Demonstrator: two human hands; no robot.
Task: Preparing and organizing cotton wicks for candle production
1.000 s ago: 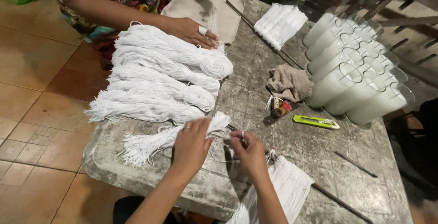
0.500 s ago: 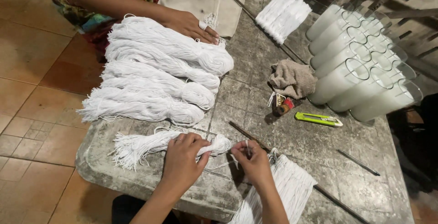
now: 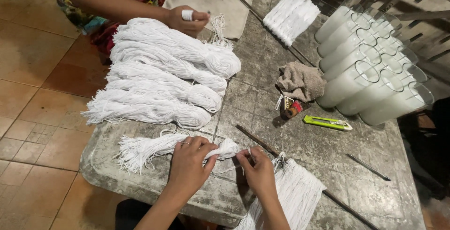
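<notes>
On the left part of the desk (image 3: 140, 183) a small bundle of white string (image 3: 154, 148) is lying with its long axis going left to right, the frayed end pointing left and the bound end pointing toward the middle. The left hand (image 3: 190, 162) is resting on top of this bundle near its right end, with the fingers curled down over it, so it is grasping the bundle against the stone surface. This hand is the nearer one to the bundle.

Just to the right, the right hand (image 3: 258, 169) is closed in a pinch on a thin single strand (image 3: 227, 168) that is running back toward the bundle's bound end; the two hands are near each other but not touching. Beside the right hand a dark thin rod (image 3: 258, 141) is lying diagonally, and a sheet of white strings (image 3: 290, 192) is hanging from it over the front edge of the desk.

Behind, a big pile of white skeins (image 3: 164, 80) is lying, and another person's hand (image 3: 187, 20) is touching its far end. Further right are a crumpled cloth (image 3: 300, 82), a green utility knife (image 3: 326, 122) and a group of white candles in glasses (image 3: 370, 80).
</notes>
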